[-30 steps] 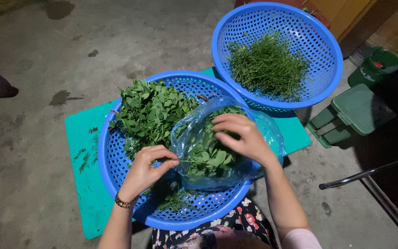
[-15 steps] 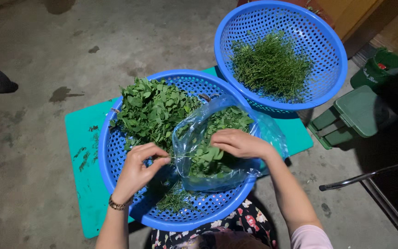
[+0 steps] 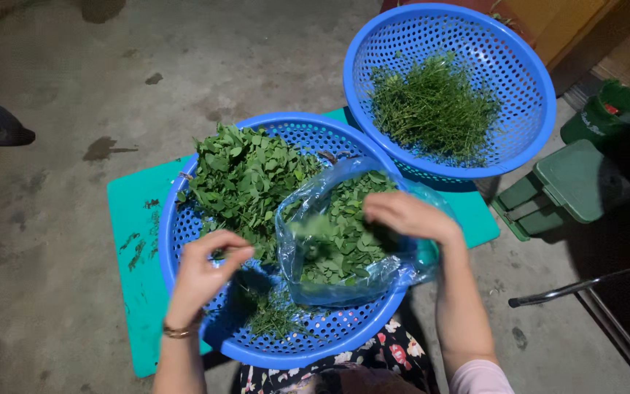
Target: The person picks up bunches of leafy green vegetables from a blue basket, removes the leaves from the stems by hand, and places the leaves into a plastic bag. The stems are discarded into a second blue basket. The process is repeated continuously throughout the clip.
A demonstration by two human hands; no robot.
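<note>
Two hands over the lower blue basket: left hand pinches a stem, right hand drops leaves into a half-full plastic bag; many unstripped leaves remain.

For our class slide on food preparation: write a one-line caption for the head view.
Two hands, left hand and right hand, sort green leaves over a blue basket holding a clear plastic bag.
</note>
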